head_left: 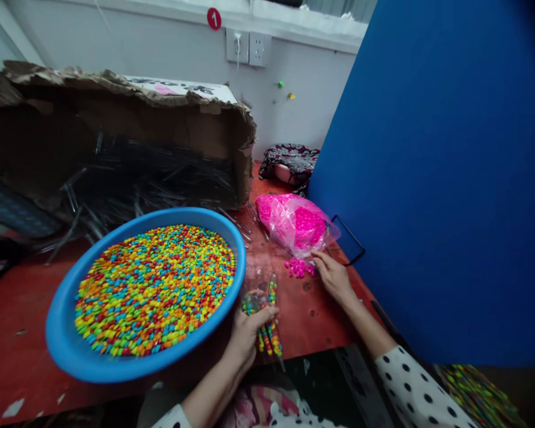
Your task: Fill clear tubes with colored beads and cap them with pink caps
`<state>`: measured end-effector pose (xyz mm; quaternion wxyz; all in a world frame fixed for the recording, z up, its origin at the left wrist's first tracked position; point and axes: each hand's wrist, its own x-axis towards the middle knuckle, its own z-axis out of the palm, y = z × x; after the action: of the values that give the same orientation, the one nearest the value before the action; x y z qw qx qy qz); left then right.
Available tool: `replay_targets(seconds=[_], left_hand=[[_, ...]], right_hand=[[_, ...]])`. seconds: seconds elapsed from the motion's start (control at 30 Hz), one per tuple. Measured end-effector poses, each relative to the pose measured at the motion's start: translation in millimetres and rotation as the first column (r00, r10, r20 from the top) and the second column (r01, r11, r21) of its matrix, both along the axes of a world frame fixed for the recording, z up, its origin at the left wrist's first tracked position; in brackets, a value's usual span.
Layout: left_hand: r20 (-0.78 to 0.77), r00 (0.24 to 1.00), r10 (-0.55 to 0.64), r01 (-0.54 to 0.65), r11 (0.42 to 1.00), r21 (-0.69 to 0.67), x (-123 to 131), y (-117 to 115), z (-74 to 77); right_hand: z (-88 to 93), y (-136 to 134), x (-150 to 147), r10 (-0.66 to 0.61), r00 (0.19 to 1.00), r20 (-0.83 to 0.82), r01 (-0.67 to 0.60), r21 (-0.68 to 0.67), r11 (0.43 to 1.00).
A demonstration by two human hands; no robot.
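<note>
My left hand (245, 333) is closed around a bunch of clear plastic tubes (271, 340) filled with colourful candies, held by the table's front edge to the right of the basin. My right hand (334, 278) is at the lower edge of a clear bag (296, 223) of bright pink pieces. Its fingers are bent close together; whether something small is between them is hidden. Just left of those fingertips lies a small loose pile of pink pieces (299, 267). A blue basin (238, 238) full of red, yellow, green, orange and blue candies (160, 291) stands to the left.
Behind the basin, a torn cardboard box (245, 137) holds many clear empty tubes (160, 172), some spilling onto the red table (294, 321). A tall blue panel (437, 178) borders the right side. A patterned cloth bundle (289, 160) sits at the back by the wall.
</note>
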<state>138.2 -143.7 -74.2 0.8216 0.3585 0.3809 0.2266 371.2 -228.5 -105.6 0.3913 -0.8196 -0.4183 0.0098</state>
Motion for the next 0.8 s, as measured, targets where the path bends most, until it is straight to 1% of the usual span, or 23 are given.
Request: replay_targets(seconds=[0.03,0.07,0.1,0.23,0.33,0.43,0.5,0.57,0.63,0.67,0.73,0.8], left_hand=[[-0.001,1.000,-0.007,0.007,1.000,0.020,-1,-1,-1.0],[-0.002,1.000,-0.012,0.012,0.999,0.041,-2,-1,-2.0],[-0.004,1.000,-0.014,0.014,0.998,0.062,-2,-2,-3.0],[-0.006,1.000,-0.018,0.019,0.990,0.140,-5,-3,-5.0],[-0.009,1.000,-0.022,0.023,0.983,0.180,-8,-5,-3.3],[-0.017,1.000,-0.015,0.018,0.979,0.202,-10,-6,-0.5],[-0.025,1.000,-0.007,0.012,0.976,0.216,-12,-7,0.4],[-0.034,0.999,0.003,0.005,0.974,0.228,-13,-7,0.7],[-0.038,0.999,0.015,-0.006,0.973,0.232,-14,-8,1.1],[-0.036,0.999,0.020,-0.011,0.973,0.229,-14,-8,1.6],[-0.033,0.999,0.026,-0.018,0.974,0.226,-14,-8,3.4],[-0.038,0.999,0.037,-0.026,0.971,0.238,-14,-8,5.3]], right_hand=[[3.1,-5,3,-0.032,0.998,-0.052,0.033,0.024,0.999],[5.8,-9,5,-0.034,0.996,-0.082,0.037,0.033,0.999],[8.1,-12,5,-0.011,0.996,-0.090,0.015,0.033,0.999],[12.4,-14,-9,0.171,0.985,-0.023,-0.171,-0.004,0.985],[11.6,-7,-22,0.260,0.965,0.030,-0.259,-0.034,0.965],[9.4,7,-31,0.280,0.947,0.156,-0.267,-0.095,0.959],[8.0,17,-34,0.312,0.908,0.280,-0.259,-0.211,0.942],[6.2,26,-34,0.383,0.843,0.379,-0.249,-0.356,0.901],[3.9,33,-31,0.443,0.787,0.429,-0.232,-0.460,0.857],[2.7,36,-29,0.460,0.771,0.441,-0.223,-0.490,0.843],[0.4,40,-25,0.464,0.764,0.447,-0.208,-0.510,0.835],[-1.0,42,-22,0.447,0.790,0.421,-0.230,-0.472,0.851]])
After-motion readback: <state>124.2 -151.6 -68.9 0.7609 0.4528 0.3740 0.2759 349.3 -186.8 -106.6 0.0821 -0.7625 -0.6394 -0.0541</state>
